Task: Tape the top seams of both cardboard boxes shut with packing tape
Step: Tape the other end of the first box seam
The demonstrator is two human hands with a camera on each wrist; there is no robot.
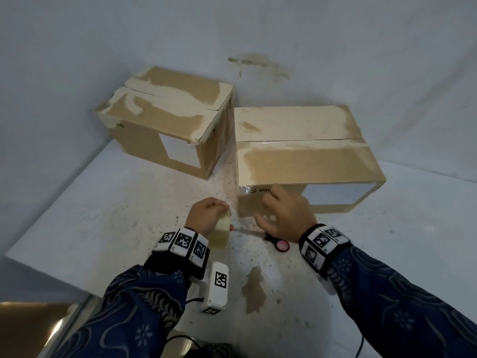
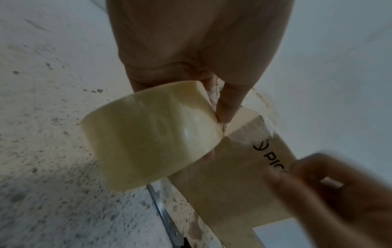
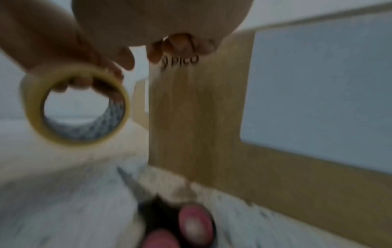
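Two cardboard boxes stand at the back of the white table (image 1: 103,202): the left box (image 1: 165,120) and the right box (image 1: 304,156), each with a dark seam across its top. My left hand (image 1: 206,215) grips a roll of clear packing tape (image 1: 222,228) just left of the right box's front corner. The roll (image 2: 148,137) fills the left wrist view, its ring (image 3: 31,104) facing the right wrist view. My right hand (image 1: 284,213) presses its fingertips (image 3: 180,45) on the box's front face by the printed logo, where glossy tape (image 1: 244,189) shows.
Scissors with pink handles (image 1: 281,246) lie on the table under my right wrist, blades (image 2: 163,214) pointing left towards the roll. A white marker-tagged block (image 1: 218,285) sits near my left forearm. The table's left edge (image 1: 51,202) drops off; walls close in behind the boxes.
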